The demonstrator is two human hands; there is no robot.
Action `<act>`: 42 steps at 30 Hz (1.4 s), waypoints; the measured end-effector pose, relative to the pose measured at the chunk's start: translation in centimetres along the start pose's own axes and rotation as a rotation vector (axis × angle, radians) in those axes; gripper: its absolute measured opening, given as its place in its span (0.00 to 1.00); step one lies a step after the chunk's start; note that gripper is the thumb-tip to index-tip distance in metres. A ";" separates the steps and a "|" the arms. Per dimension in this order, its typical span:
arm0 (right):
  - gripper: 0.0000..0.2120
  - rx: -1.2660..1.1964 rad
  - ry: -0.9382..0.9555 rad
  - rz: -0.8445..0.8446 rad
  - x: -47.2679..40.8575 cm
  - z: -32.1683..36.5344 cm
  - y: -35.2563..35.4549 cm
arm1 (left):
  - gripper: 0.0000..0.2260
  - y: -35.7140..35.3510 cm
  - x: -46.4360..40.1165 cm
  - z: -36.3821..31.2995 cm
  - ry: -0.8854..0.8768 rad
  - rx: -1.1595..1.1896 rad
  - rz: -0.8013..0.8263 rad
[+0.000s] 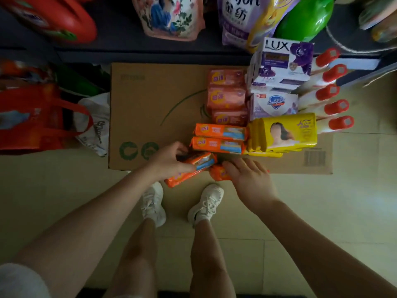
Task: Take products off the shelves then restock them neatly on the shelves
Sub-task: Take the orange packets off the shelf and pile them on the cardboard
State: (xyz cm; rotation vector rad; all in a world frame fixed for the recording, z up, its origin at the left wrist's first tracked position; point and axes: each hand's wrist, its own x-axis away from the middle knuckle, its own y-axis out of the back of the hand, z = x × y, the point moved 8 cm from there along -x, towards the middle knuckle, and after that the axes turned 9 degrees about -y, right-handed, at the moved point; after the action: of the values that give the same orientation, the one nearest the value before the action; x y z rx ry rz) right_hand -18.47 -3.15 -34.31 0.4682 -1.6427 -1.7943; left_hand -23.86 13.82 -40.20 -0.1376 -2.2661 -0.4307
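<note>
Item: glossy orange soap pack (pixel 194 168), oblong and crinkled, which I see clamped in my left hand (pixel 169 163). My right hand (pixel 249 179), fingers flat, rests on a second orange pack (pixel 219 174). Beyond both hands: flattened corrugated cardboard (pixel 150 108) on pale tiled floor (pixel 354 190).

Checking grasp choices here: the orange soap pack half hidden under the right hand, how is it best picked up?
Probably by its two long sides, from above. The orange soap pack lies flat at the cardboard's near edge, only its left end showing past the right hand resting on it. The left hand already holds another pack.
</note>
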 end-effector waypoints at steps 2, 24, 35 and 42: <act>0.17 -0.017 0.053 -0.056 -0.6 1.4 0.2 | 0.26 1.4 -0.2 0.2 -0.006 0.020 -0.023; 0.19 0.051 0.044 -0.207 -1.3 3.7 -0.3 | 0.20 4.3 1.3 3.0 -0.088 0.122 -0.290; 0.40 0.137 -0.062 -0.069 -2.1 1.9 -1.2 | 0.15 1.0 0.0 -0.5 -0.127 0.112 -0.174; 0.33 0.257 -0.076 -0.133 -2.2 2.0 -1.7 | 0.23 2.1 2.6 -1.2 -0.022 0.117 -0.094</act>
State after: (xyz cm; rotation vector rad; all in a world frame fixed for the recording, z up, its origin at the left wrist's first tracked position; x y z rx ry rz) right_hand -18.59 -0.19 -36.06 0.6433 -1.9476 -1.7201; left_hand -24.29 15.25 -37.02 0.0241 -2.3196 -0.3462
